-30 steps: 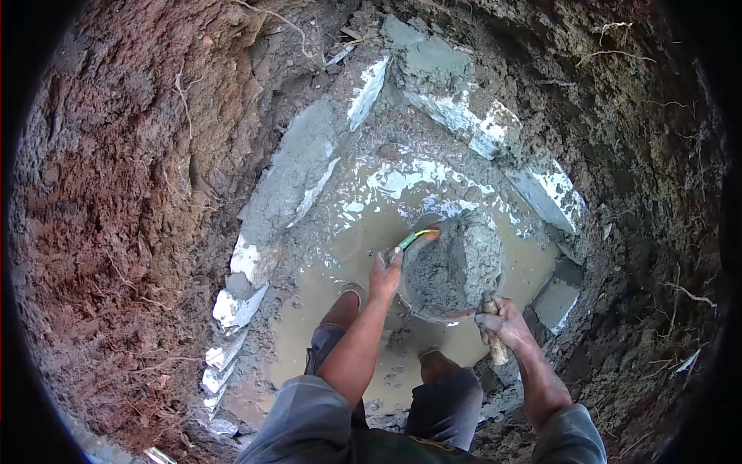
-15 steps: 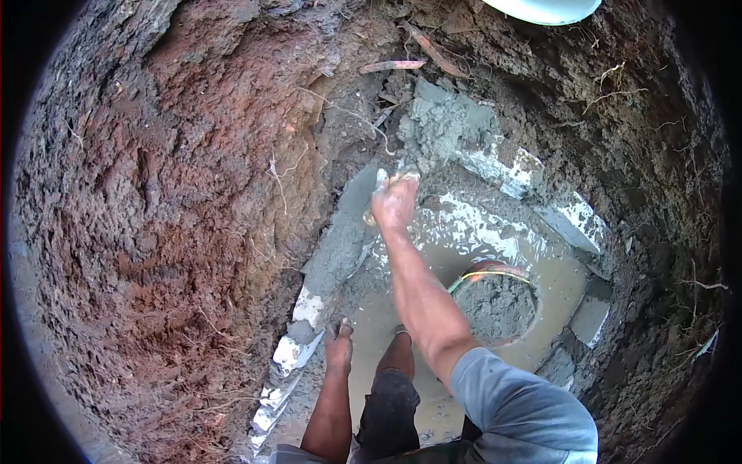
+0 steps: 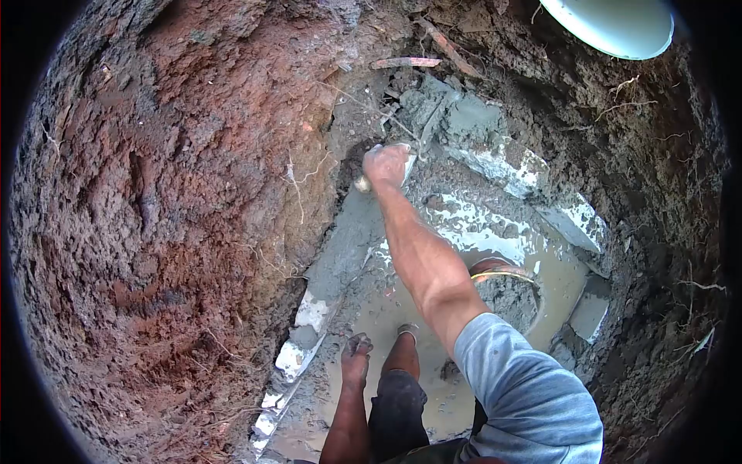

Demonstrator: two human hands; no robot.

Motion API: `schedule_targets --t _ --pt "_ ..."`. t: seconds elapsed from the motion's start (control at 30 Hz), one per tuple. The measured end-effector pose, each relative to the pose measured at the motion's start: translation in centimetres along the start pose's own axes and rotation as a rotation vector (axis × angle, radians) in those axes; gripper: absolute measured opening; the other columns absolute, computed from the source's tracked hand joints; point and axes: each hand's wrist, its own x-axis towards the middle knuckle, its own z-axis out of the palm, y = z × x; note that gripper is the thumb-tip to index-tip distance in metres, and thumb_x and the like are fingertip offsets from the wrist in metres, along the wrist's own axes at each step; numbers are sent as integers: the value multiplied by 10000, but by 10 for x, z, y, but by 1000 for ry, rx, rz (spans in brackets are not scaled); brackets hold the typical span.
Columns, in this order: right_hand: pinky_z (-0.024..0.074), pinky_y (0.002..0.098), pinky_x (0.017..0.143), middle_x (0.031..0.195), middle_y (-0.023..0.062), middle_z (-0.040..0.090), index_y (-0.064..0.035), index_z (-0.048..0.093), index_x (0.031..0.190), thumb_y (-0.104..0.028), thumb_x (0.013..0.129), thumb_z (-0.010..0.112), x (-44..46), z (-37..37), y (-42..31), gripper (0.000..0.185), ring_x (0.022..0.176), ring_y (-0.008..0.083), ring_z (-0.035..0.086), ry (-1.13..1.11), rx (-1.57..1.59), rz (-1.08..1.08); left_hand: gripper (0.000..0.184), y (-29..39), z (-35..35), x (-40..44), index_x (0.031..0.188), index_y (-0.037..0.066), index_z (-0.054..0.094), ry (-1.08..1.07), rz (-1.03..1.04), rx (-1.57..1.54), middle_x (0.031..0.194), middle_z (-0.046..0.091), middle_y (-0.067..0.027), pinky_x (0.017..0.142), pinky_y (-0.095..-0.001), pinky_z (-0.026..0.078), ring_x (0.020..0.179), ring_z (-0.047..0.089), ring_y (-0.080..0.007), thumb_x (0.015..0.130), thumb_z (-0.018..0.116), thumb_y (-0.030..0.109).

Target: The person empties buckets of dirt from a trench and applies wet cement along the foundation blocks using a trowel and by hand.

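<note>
My right hand (image 3: 386,165) is closed round a trowel; its pale handle end (image 3: 362,184) pokes out on the left and a thin light blade edge (image 3: 410,166) shows on the right. The hand is at the far end of a row of blocks, whose top is coated with wet grey mortar (image 3: 344,236). Nearer me, bare white-patched blocks (image 3: 311,311) show in the same row. My left hand (image 3: 356,348), muddy and with curled fingers, hangs beside these blocks over the murky water, with nothing visible in it.
Rough earth walls (image 3: 193,193) with roots surround the pit. A second block row (image 3: 502,172) curves along the right, with a mortar heap (image 3: 464,116) at its far end. A round container of mortar (image 3: 506,305) stands in muddy water (image 3: 456,410). A white rounded vessel (image 3: 614,27) is at top right.
My right hand has moved slightly farther away and left along the mortar, turning the trowel. My left hand has shifted a little right and nearer me. More of the white vessel shows.
</note>
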Motion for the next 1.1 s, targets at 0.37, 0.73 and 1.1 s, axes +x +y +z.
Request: schedule_targets --t 0.37,0.73,1.1 --pt "466 406 867 1035 221 605 58 626 887 -208 755 541 -17 -26 -15 309 973 349 591 -52 62 156 330 24 5 6 1134 85 551 -81 101 112 1001 603 -16 741 -281 402 895 579 -123 881 577 294" --pt "463 391 842 1020 265 614 76 607 998 -210 801 547 -16 -83 -31 353 997 353 592 -234 -50 56 311 23 -10 12 1127 55 558 -52 107 169 987 608 -43 781 -295 425 905 581 -141 887 568 253" --pt "427 327 369 670 82 531 -70 482 921 -333 881 498 -48 -151 92 266 465 181 505 -126 1186 473 360 29 42 7 1162 66 545 -155 112 213 1037 625 -52 784 -292 423 941 593 -154 884 559 294"
